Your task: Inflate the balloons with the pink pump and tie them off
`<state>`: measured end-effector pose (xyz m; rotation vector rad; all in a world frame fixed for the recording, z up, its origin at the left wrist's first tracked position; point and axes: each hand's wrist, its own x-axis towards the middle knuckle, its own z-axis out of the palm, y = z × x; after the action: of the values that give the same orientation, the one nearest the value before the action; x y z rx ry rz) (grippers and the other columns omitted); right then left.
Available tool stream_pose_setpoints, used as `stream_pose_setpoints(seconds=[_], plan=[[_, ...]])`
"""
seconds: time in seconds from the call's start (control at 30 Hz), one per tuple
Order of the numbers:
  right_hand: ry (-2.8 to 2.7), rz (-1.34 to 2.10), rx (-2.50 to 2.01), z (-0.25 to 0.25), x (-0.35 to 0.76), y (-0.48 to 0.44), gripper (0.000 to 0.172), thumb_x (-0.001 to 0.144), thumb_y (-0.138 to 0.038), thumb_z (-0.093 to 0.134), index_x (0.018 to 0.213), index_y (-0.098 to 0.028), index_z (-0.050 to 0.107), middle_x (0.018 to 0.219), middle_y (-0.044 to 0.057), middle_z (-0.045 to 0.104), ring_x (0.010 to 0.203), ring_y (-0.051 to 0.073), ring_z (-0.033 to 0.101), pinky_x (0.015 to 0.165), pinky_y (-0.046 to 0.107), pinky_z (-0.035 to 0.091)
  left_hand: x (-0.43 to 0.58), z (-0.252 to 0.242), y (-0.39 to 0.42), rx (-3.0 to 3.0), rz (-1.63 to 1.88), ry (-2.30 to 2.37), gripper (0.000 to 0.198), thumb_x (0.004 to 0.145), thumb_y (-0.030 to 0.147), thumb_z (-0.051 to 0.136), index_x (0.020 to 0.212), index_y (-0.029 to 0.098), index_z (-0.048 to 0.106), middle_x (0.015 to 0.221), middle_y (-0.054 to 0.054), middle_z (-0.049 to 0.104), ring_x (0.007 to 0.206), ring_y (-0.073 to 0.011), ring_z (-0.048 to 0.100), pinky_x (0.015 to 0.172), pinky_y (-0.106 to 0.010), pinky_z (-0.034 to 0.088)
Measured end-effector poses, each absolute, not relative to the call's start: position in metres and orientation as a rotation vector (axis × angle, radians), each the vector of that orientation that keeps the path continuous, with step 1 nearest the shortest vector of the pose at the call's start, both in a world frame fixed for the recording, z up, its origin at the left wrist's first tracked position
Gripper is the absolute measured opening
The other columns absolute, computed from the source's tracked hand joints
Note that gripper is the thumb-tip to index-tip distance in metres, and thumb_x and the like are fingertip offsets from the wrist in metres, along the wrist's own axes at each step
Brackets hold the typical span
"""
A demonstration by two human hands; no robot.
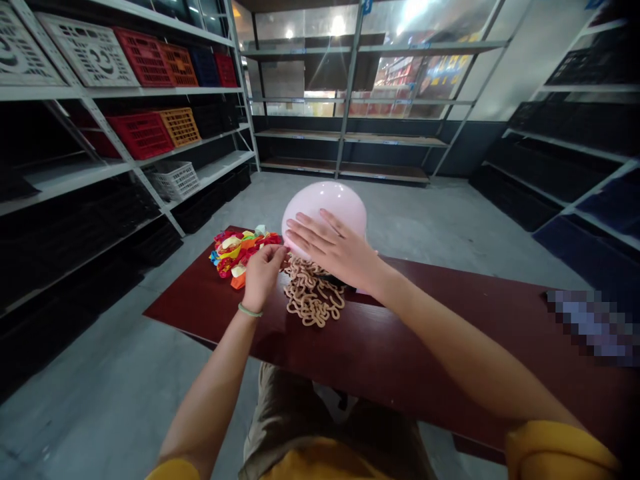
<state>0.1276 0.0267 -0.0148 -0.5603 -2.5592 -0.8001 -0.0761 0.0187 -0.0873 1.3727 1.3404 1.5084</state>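
Note:
A pale pink inflated balloon point(327, 199) stands above the dark red table. My right hand point(333, 243) lies against its near side, fingers stretched out and spread. At the balloon's lower left, my left hand point(265, 263) pinches thumb and fingers together at what looks like the balloon's neck; the exact grip is small and partly hidden. Just below the hands, a heap of tan, curly cord point(313, 300) rests on the table. Left of my left hand is a pile of uninflated balloons point(237, 253) in red, yellow, orange and other colours. Something dark behind the cord is mostly covered by my right hand.
The table's point(200, 300) left end is a corner. A blurred purplish item point(595, 323) lies at its right. Shelves with red crates point(143, 133) and a white basket point(175, 179) line the left; a metal rack point(345, 137) stands at the back.

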Motion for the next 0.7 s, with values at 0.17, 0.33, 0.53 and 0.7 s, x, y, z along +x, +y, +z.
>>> stream_pose_setpoints(seconds=[0.17, 0.33, 0.53, 0.7], plan=[[-2.555, -0.300, -0.873, -0.079, 0.127, 0.038, 0.026, 0.098, -0.014, 0.047, 0.113, -0.021, 0.067, 0.113, 0.009, 0.070, 0.113, 0.026, 0.058, 0.098, 0.043, 0.046, -0.100, -0.099, 0.024, 1.095, 1.579, 1.267, 0.033, 0.076, 0.045, 0.074, 0.080, 0.013, 0.068, 0.072, -0.002, 0.065, 0.060, -0.0099, 0.059, 0.059, -0.022, 0.048], [-2.485, -0.153, -1.050, -0.132, 0.102, 0.053, 0.016, 0.094, -0.018, 0.053, 0.089, -0.017, 0.068, 0.090, 0.010, 0.070, 0.094, 0.024, 0.060, 0.083, 0.038, 0.046, -0.109, -0.102, 0.019, 1.013, 1.622, 1.227, 0.037, 0.073, 0.046, 0.078, 0.084, 0.012, 0.070, 0.075, -0.002, 0.066, 0.063, -0.0090, 0.060, 0.065, -0.022, 0.051], [-2.443, 0.026, -1.095, -0.144, 0.092, 0.055, 0.013, 0.088, -0.012, 0.055, 0.086, -0.019, 0.065, 0.095, 0.010, 0.068, 0.096, 0.025, 0.059, 0.080, 0.037, 0.043, -0.116, -0.105, 0.009, 1.051, 1.618, 1.302, 0.034, 0.076, 0.047, 0.076, 0.082, 0.014, 0.070, 0.074, -0.003, 0.066, 0.065, -0.0105, 0.059, 0.067, -0.023, 0.051], [-2.345, 0.235, -1.124, -0.142, 0.096, 0.056, 0.014, 0.091, -0.013, 0.049, 0.086, -0.020, 0.060, 0.090, 0.008, 0.068, 0.088, 0.023, 0.062, 0.080, 0.037, 0.045, -0.118, -0.105, 0.002, 1.067, 1.613, 1.287, 0.033, 0.077, 0.048, 0.075, 0.077, 0.015, 0.069, 0.075, -0.003, 0.066, 0.064, -0.0116, 0.058, 0.068, -0.026, 0.053]])
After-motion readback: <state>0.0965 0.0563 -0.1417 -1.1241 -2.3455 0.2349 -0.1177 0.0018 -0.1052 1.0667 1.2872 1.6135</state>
